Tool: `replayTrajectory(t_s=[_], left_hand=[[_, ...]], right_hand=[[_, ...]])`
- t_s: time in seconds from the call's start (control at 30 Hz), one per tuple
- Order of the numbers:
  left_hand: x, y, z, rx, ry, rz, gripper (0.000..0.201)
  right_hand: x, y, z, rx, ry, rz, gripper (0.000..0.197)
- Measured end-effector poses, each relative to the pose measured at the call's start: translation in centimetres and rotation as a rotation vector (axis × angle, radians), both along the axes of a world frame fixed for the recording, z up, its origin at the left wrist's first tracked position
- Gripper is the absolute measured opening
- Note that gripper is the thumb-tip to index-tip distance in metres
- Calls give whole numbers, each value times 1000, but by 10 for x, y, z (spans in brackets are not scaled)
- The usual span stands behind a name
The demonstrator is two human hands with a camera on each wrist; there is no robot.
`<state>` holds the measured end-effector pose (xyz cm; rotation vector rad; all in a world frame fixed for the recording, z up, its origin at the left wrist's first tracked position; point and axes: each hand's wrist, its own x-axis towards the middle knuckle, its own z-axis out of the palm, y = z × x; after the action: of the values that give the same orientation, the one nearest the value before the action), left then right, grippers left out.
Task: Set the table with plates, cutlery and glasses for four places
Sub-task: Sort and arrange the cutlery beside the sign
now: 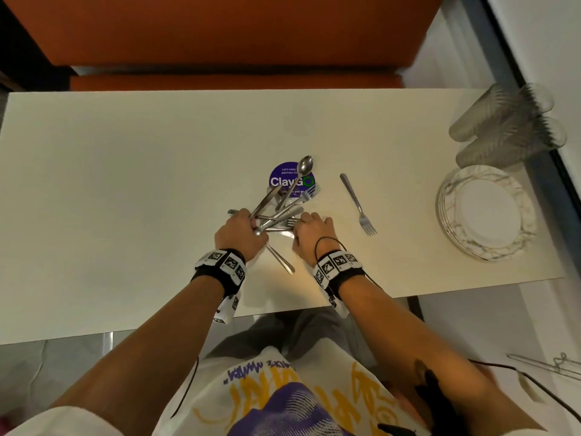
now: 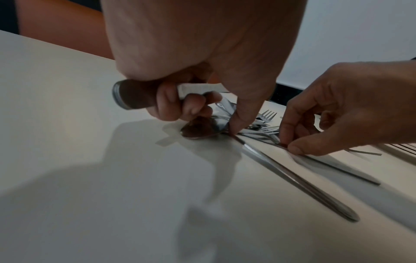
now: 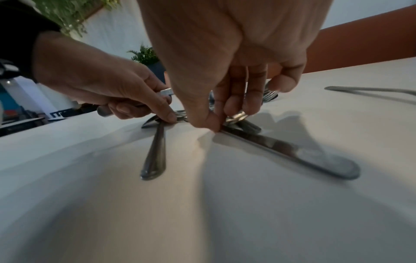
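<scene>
A tangle of forks, knives and spoons (image 1: 283, 209) lies at the middle of the white table (image 1: 125, 184). My left hand (image 1: 251, 223) grips several pieces as a bundle; the left wrist view shows its fingers curled round a thick handle (image 2: 144, 96) above a spoon bowl (image 2: 198, 129). My right hand (image 1: 301, 221) reaches into the pile from the right. Its thumb and fingers (image 3: 213, 124) pinch a table knife (image 3: 292, 151) lying flat. A single fork (image 1: 358, 204) lies apart on the right. A stack of plates (image 1: 485, 212) and several glasses (image 1: 506, 124) stand at the right end.
A round purple sticker (image 1: 290, 180) sits under the far part of the pile. An orange bench (image 1: 220, 26) runs along the table's far side. The near table edge is just behind my wrists. A potted plant (image 3: 146, 57) stands beyond the left hand.
</scene>
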<state>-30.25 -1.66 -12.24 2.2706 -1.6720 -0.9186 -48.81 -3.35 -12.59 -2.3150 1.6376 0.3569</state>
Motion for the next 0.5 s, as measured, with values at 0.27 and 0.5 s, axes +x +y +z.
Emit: replayTrajectory(t_s=[0.27,0.5], left_hand=[[-4,2,-4,-45,-66,-5,44],[-4,-8,-8,-42,-98,19,46]], right_hand=[[-25,6,-5,-105,-191,32,28],[-23,5,-21,-52,-449,137,41]])
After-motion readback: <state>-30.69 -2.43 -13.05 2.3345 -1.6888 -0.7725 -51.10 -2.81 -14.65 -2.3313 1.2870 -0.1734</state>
